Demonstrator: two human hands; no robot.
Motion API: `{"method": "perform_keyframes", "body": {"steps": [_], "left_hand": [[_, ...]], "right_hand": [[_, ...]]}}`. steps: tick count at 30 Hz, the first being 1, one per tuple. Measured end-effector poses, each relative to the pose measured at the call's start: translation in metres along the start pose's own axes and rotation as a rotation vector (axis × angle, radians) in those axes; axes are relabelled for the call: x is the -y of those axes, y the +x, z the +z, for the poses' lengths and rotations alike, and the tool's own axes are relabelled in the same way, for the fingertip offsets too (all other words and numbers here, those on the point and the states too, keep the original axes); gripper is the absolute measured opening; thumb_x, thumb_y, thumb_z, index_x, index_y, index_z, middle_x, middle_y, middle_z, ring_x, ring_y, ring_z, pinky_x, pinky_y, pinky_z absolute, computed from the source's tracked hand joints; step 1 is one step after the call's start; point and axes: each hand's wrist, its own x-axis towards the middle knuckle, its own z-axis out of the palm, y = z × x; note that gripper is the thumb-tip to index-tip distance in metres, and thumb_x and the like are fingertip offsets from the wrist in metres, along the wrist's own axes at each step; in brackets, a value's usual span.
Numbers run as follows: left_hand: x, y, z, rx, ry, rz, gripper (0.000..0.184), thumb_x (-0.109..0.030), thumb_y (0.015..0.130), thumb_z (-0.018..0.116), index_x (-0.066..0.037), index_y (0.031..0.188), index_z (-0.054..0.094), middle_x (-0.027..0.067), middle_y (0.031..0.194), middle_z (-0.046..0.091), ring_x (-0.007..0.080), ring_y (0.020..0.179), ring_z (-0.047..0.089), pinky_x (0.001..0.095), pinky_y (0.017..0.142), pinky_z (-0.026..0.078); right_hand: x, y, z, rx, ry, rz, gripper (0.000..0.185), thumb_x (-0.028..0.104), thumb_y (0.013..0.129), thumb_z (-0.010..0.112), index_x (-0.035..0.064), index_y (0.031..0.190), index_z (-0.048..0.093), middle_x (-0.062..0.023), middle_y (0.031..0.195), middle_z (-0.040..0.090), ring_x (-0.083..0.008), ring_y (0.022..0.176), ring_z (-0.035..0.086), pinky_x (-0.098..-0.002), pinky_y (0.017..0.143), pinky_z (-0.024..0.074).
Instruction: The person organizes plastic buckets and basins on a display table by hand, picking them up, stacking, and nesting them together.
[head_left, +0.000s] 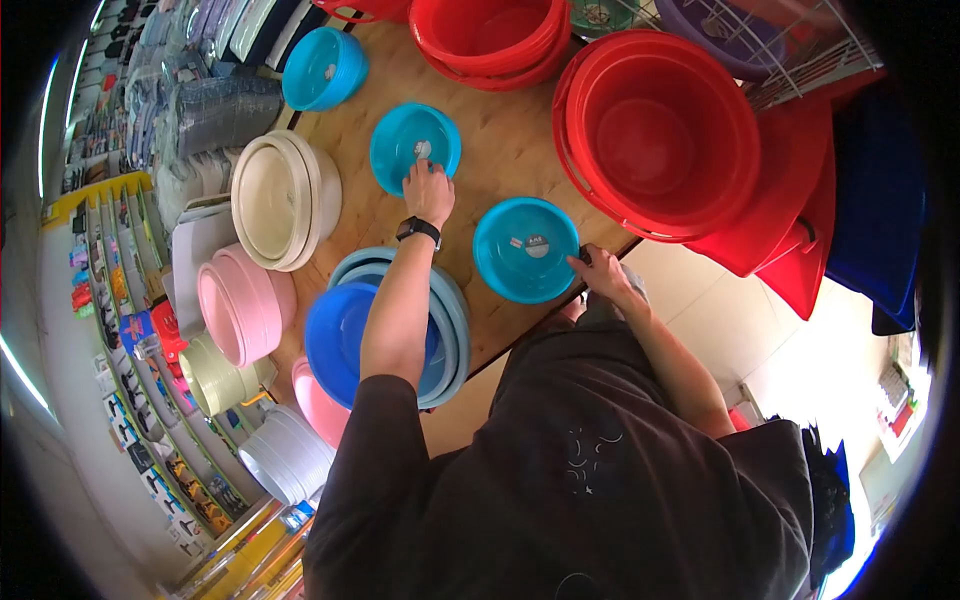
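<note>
My left hand [428, 192], with a dark watch on its wrist, reaches over the near rim of a turquoise basin [388, 150]. Its fingers are curled at that rim, beside a pale label [423, 149] inside. At the right, my right hand [604, 274] is closed around a small black object [585, 256] whose kind I cannot make out. Its fingertips are at the rim of a second turquoise basin [500, 262], which has a round silver label and a small white sticker inside.
Nested blue basins [335, 325] lie under my left forearm. Cream basins [272, 205] and pink basins [238, 305] line the left side of the wooden table [500, 140]. Large red tubs [650, 135] stand right, by a wire rack [810, 55]. Another turquoise stack [325, 70] is far left.
</note>
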Motion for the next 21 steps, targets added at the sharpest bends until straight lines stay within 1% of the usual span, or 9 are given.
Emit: {"method": "perform_keyframes", "body": {"steps": [3,8,15,21], "left_hand": [[-0.002,-0.001,0.004,0.001,-0.008,-0.053,0.020,-0.022,0.083,0.064,-0.004,0.094,0.065,0.0130,0.109,0.057,0.0306,0.100,0.057,0.0468,0.077,0.048],[-0.004,-0.004,0.010,-0.013,0.026,-0.035,0.022,-0.023,0.084,0.064,-0.005,0.095,0.064,0.0122,0.109,0.057,0.0295,0.100,0.057,0.0465,0.077,0.048],[-0.004,-0.003,0.000,0.001,0.056,-0.045,0.025,-0.025,0.084,0.064,-0.005,0.098,0.059,0.0121,0.105,0.056,0.0296,0.099,0.057,0.0464,0.074,0.048],[0.003,-0.005,-0.010,-0.080,-0.031,-0.129,0.026,-0.024,0.083,0.068,-0.007,0.099,0.057,0.0126,0.100,0.056,0.0311,0.097,0.057,0.0469,0.076,0.046]], "right_hand": [[0.000,0.001,0.001,0.003,0.004,0.026,0.050,0.047,0.086,0.062,-0.0006,0.101,0.060,-0.0261,0.095,0.065,-0.0436,0.094,0.063,-0.0502,0.078,0.0495],[0.000,-0.001,-0.001,0.016,0.003,-0.009,0.051,0.047,0.085,0.061,-0.0010,0.101,0.060,-0.0263,0.096,0.065,-0.0431,0.095,0.063,-0.0501,0.080,0.0494],[-0.007,0.001,0.005,0.004,-0.031,-0.018,0.053,0.049,0.086,0.060,-0.0006,0.105,0.058,-0.0265,0.098,0.065,-0.0431,0.096,0.063,-0.0504,0.081,0.0493],[-0.008,-0.001,0.005,-0.003,-0.009,-0.027,0.053,0.049,0.086,0.060,0.0002,0.105,0.058,-0.0260,0.098,0.065,-0.0428,0.095,0.063,-0.0498,0.081,0.0497]]}}
